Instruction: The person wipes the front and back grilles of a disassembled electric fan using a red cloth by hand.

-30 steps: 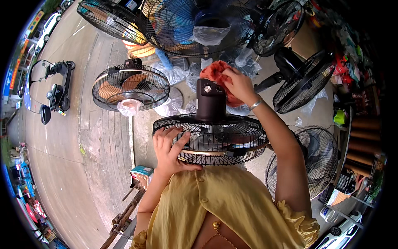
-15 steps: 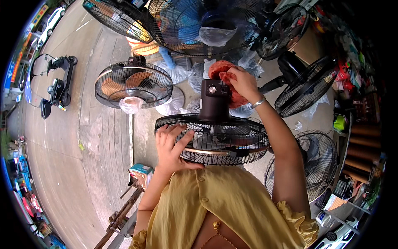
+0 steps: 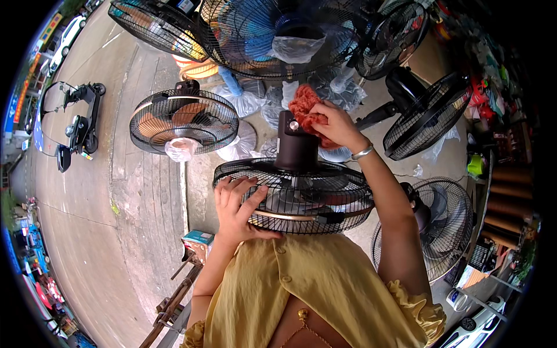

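Note:
A black electric fan with a gold band round its cage is right against my front. My left hand grips the left side of that cage, fingers on the far side and thumb on the near side. My right hand is closed on a crumpled red cloth, which lies against the top right of the dark motor housing. The cloth partly covers the housing's end, beside a silver knob. The ends of my right fingers are partly buried in the cloth.
A fan with orange-brown blades stands at the left, and a large fan at the far side. More black fans stand at the right. Plastic-wrapped bases sit between them. A scooter is parked on the pavement.
My right hand has slid the red cloth slightly down and left over the motor housing, covering more of its end face. My left hand keeps its hold on the cage.

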